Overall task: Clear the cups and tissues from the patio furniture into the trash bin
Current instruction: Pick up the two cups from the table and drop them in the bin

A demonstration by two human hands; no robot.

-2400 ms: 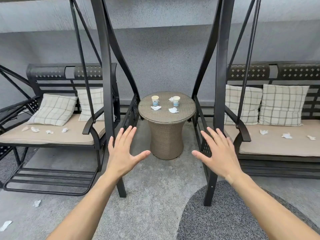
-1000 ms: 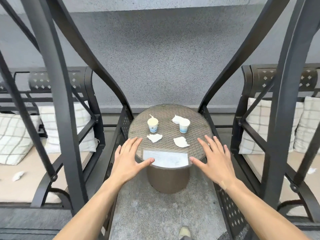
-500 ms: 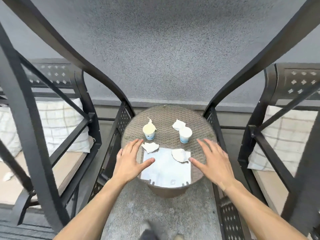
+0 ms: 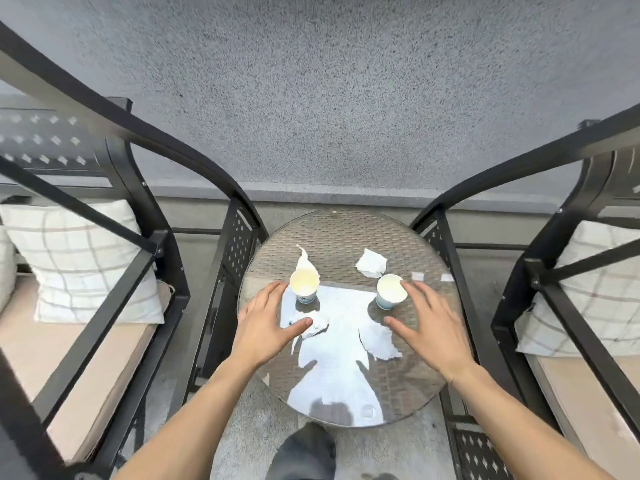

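Two paper cups stand upright on the round worktop [image 4: 346, 233]. The left cup [image 4: 304, 285] sits just beyond the spread, empty left hand [image 4: 265, 323]; the right cup [image 4: 390, 292] just left of the right hand [image 4: 427, 325], likewise released. Each hand is nearest its own cup.

My left hand [image 4: 265, 325] is covering part of a crumpled tissue [image 4: 313, 325]. I'm seeing both swing seats running off the frame's sides, glare is washing out the table [image 4: 346, 230] glass, and my right hand's [image 4: 427, 329] fingers are blurring.
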